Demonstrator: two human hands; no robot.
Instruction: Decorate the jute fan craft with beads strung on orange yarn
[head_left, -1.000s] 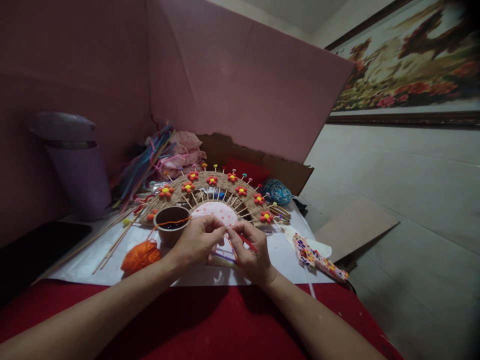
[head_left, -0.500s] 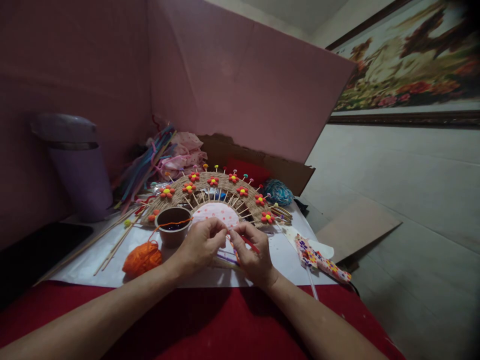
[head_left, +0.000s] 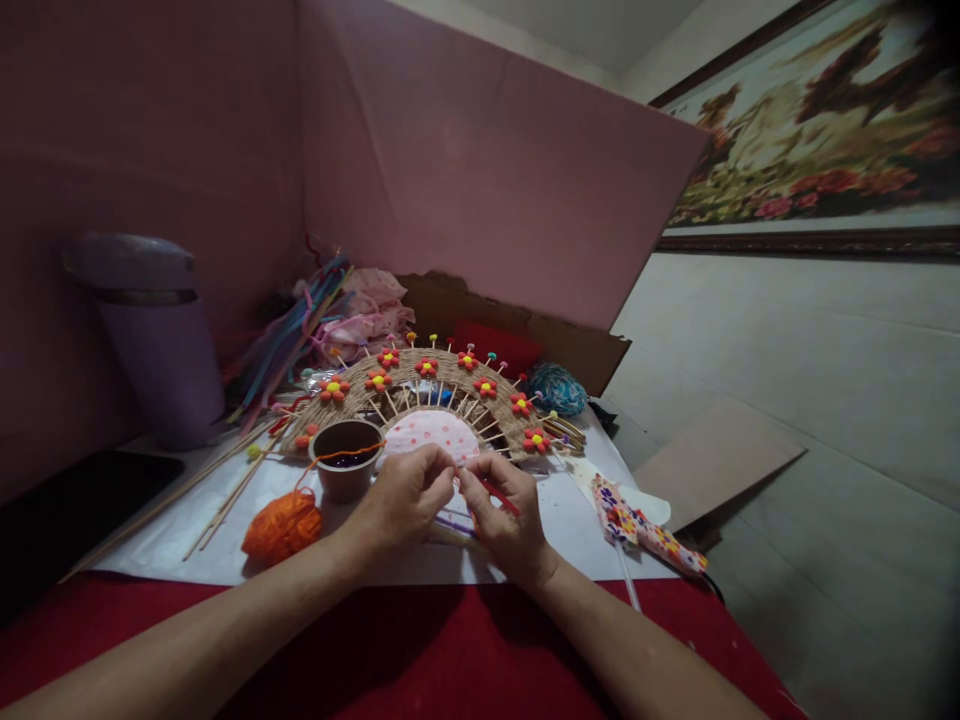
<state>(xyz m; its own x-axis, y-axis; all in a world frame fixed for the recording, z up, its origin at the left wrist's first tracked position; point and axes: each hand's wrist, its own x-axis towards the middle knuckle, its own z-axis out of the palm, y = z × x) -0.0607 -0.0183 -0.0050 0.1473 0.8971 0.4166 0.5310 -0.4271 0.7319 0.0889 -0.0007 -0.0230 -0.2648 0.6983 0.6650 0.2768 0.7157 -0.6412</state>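
Fingertips (head_left: 444,488) of both hands almost meet over something too small to make out. The left hand (head_left: 405,492) pinches thumb against forefinger, seemingly on the orange strand (head_left: 352,453); the right hand (head_left: 512,515) grips a thin red stick (head_left: 502,494) between thumb and fingers, its tip hidden. From the left hand the strand runs across the mouth of the brown bowl (head_left: 345,487) and down to the orange ball (head_left: 281,528), just beside it on the white paper (head_left: 581,540). A sharp tug could catch the strand on the bowl's rim, too much slack could let it sag inside, and a loosened pinch could lose whatever sits between the tips. Both forearms slant in over the red cloth (head_left: 420,660), wrists low, knuckles up, the hands facing each other before the dotted white panel (head_left: 431,430) and flowered woven arch (head_left: 405,368).
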